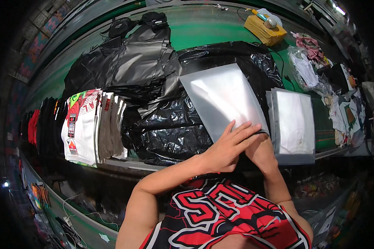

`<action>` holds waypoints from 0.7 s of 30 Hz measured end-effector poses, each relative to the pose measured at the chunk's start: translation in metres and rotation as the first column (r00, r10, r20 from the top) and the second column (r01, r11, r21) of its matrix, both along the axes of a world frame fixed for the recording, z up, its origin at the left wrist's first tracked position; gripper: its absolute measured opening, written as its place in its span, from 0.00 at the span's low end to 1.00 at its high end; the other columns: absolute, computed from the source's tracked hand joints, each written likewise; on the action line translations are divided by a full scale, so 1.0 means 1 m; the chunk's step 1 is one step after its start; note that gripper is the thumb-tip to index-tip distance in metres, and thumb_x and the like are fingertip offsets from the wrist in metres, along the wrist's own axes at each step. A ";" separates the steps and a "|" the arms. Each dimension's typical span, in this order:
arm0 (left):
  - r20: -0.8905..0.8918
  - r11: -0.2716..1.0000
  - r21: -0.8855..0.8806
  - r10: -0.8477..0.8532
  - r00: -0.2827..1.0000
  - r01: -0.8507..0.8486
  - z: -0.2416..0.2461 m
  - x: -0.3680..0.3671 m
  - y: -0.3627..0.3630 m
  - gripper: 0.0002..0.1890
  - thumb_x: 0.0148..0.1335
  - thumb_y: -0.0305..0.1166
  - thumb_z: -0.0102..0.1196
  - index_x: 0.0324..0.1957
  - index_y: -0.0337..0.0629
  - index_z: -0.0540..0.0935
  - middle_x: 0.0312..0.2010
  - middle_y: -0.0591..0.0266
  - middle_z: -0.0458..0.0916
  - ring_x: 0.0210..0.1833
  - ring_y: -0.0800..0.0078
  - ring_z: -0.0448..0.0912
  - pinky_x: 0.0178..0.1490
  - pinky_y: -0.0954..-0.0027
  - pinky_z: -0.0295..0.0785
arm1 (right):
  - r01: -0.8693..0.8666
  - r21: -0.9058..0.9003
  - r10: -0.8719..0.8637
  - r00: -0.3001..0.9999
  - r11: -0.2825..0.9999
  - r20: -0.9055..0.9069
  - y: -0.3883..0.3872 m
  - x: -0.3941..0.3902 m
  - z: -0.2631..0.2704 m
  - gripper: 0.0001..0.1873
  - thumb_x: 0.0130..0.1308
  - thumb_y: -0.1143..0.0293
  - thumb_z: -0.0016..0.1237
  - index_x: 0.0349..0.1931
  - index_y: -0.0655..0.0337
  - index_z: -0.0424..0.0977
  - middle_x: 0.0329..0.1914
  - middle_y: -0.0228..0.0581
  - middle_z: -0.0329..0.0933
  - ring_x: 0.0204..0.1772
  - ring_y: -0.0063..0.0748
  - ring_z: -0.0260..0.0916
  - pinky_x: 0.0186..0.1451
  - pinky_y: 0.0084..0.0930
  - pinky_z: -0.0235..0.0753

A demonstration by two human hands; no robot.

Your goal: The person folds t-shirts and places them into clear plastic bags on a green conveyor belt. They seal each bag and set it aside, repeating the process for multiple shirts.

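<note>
A frosted plastic garment bag [218,96] with something pale inside lies tilted over black plastic sheeting. My left hand [229,144] rests with spread fingers on the bag's near edge, crossing over my right wrist. Most of my right hand [258,144] is hidden under my left hand and the bag's lower corner, so its grip cannot be made out. Just right of it are stacked frosted bags [294,124] with folded white garments inside. To the left stands a row of folded garments, the front one a white printed garment [81,127] with a hang tag.
Flat black plastic bags [137,62] are piled at the back left, with black pouches [121,27] above them. Black plastic sheeting [174,133] covers the middle of the green table. A yellow taped box [263,29] stands at the back right. Loose garments and clear plastic [346,112] crowd the right end.
</note>
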State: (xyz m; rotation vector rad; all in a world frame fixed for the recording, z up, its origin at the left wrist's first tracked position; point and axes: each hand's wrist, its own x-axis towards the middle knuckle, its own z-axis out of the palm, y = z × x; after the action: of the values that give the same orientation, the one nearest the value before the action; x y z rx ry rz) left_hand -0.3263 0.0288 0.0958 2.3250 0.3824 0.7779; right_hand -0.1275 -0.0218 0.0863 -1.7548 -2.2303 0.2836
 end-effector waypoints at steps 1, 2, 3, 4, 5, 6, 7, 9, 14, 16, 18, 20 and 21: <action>-0.031 1.000 -0.026 -0.014 0.999 0.013 -0.003 -0.004 0.000 0.48 0.44 0.18 0.60 0.74 0.39 0.66 0.80 0.50 0.57 0.83 0.47 0.57 0.80 0.31 0.48 | -0.068 0.091 0.074 0.995 0.994 -0.065 -0.002 0.000 0.002 0.12 0.61 0.72 0.59 0.43 0.70 0.81 0.35 0.48 0.81 0.36 0.59 0.82 0.39 0.48 0.82; -0.042 0.999 -0.047 -0.024 0.999 0.022 -0.008 -0.011 0.000 0.47 0.44 0.19 0.60 0.74 0.40 0.67 0.79 0.49 0.58 0.82 0.47 0.58 0.80 0.31 0.49 | -0.095 0.115 0.107 0.989 0.989 -0.100 -0.004 -0.002 0.004 0.13 0.62 0.69 0.61 0.43 0.69 0.81 0.33 0.48 0.81 0.37 0.59 0.82 0.41 0.48 0.82; -0.053 0.997 -0.069 -0.035 0.998 0.032 -0.015 -0.018 0.001 0.46 0.45 0.19 0.60 0.73 0.40 0.68 0.79 0.48 0.60 0.82 0.47 0.59 0.80 0.31 0.50 | -0.120 -0.008 0.119 0.990 0.993 -0.080 -0.007 -0.001 0.008 0.16 0.62 0.63 0.62 0.42 0.67 0.82 0.33 0.49 0.82 0.39 0.60 0.83 0.44 0.49 0.83; -0.112 0.994 -0.104 -0.003 0.994 -0.008 -0.025 -0.028 0.003 0.40 0.47 0.19 0.59 0.69 0.40 0.73 0.74 0.47 0.66 0.79 0.47 0.62 0.80 0.33 0.53 | -0.094 -0.271 0.093 0.996 0.958 -0.016 -0.010 0.001 0.012 0.19 0.63 0.57 0.63 0.42 0.66 0.82 0.32 0.51 0.83 0.42 0.61 0.83 0.46 0.50 0.83; -0.077 0.989 -0.118 0.079 0.994 -0.088 -0.038 -0.036 0.008 0.36 0.48 0.18 0.57 0.66 0.39 0.76 0.71 0.49 0.71 0.75 0.46 0.68 0.79 0.43 0.59 | -0.043 -0.403 0.068 0.997 0.914 0.048 -0.013 0.003 0.015 0.22 0.63 0.52 0.64 0.42 0.64 0.83 0.32 0.52 0.84 0.45 0.63 0.84 0.49 0.51 0.83; -0.159 0.966 -0.156 0.181 0.971 -0.206 -0.052 -0.047 0.010 0.32 0.51 0.18 0.57 0.63 0.36 0.78 0.65 0.48 0.75 0.70 0.46 0.73 0.74 0.52 0.67 | 0.014 -0.534 0.068 0.989 0.845 0.133 -0.012 0.007 0.014 0.23 0.64 0.49 0.63 0.43 0.63 0.83 0.34 0.54 0.85 0.46 0.64 0.84 0.50 0.53 0.82; -0.247 0.925 -0.203 0.270 0.931 -0.322 -0.068 -0.057 0.014 0.30 0.53 0.18 0.57 0.62 0.35 0.77 0.63 0.45 0.76 0.65 0.44 0.76 0.70 0.54 0.72 | 0.065 -0.632 0.081 0.976 0.773 0.200 -0.011 0.011 0.011 0.24 0.65 0.47 0.62 0.45 0.61 0.82 0.36 0.56 0.85 0.47 0.65 0.83 0.52 0.54 0.82; -0.442 0.825 -0.186 0.415 0.795 -0.534 -0.101 -0.075 0.020 0.28 0.59 0.19 0.57 0.64 0.29 0.74 0.57 0.40 0.77 0.60 0.39 0.78 0.65 0.52 0.75 | 0.193 -0.507 -0.107 0.975 0.840 0.195 -0.006 0.019 -0.003 0.19 0.68 0.51 0.58 0.45 0.59 0.83 0.37 0.57 0.85 0.46 0.65 0.83 0.50 0.54 0.81; -0.463 0.303 -0.753 0.386 0.798 -0.583 -0.156 -0.076 0.026 0.42 0.66 0.25 0.63 0.77 0.32 0.54 0.49 0.47 0.79 0.46 0.64 0.84 0.49 0.64 0.81 | 0.440 -0.197 -0.434 0.898 0.876 0.075 0.021 0.052 -0.065 0.19 0.66 0.65 0.61 0.53 0.64 0.78 0.52 0.56 0.80 0.58 0.61 0.78 0.61 0.50 0.78; -0.394 0.257 -0.791 0.479 0.784 -0.555 -0.162 -0.067 0.025 0.46 0.65 0.23 0.64 0.78 0.34 0.49 0.48 0.51 0.78 0.43 0.71 0.82 0.46 0.68 0.80 | 0.350 -0.176 -0.355 0.935 0.920 0.007 0.026 0.061 -0.087 0.25 0.62 0.70 0.63 0.59 0.64 0.73 0.59 0.55 0.74 0.63 0.61 0.72 0.66 0.49 0.74; -0.285 0.244 -0.845 0.548 0.786 -0.476 -0.161 -0.058 0.025 0.50 0.61 0.16 0.62 0.80 0.37 0.46 0.46 0.58 0.75 0.38 0.75 0.77 0.45 0.72 0.78 | 0.305 -0.326 -0.343 0.937 0.895 -0.067 0.026 0.070 -0.101 0.35 0.57 0.75 0.65 0.66 0.62 0.67 0.69 0.54 0.65 0.70 0.63 0.64 0.72 0.48 0.69; -0.200 0.230 -0.891 0.576 0.793 -0.392 -0.154 -0.054 0.028 0.50 0.60 0.14 0.60 0.80 0.39 0.46 0.44 0.61 0.72 0.37 0.76 0.75 0.45 0.73 0.77 | 0.277 -0.291 -0.321 0.939 0.916 -0.118 0.020 0.069 -0.112 0.36 0.57 0.75 0.65 0.67 0.62 0.67 0.70 0.54 0.64 0.72 0.62 0.63 0.73 0.49 0.68; -0.140 0.234 -0.912 0.593 0.793 -0.336 -0.150 -0.054 0.030 0.50 0.60 0.13 0.59 0.80 0.40 0.46 0.44 0.62 0.71 0.37 0.77 0.75 0.45 0.73 0.76 | 0.248 -0.238 -0.289 0.944 0.939 -0.157 0.017 0.068 -0.115 0.36 0.56 0.75 0.65 0.67 0.62 0.67 0.71 0.54 0.64 0.73 0.61 0.63 0.74 0.49 0.68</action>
State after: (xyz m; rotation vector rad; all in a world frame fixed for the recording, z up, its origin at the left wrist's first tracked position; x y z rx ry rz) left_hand -0.3799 0.0592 -0.0540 0.9813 1.1328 0.7996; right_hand -0.0591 -0.0046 -0.0286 -2.0225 -1.8559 0.6220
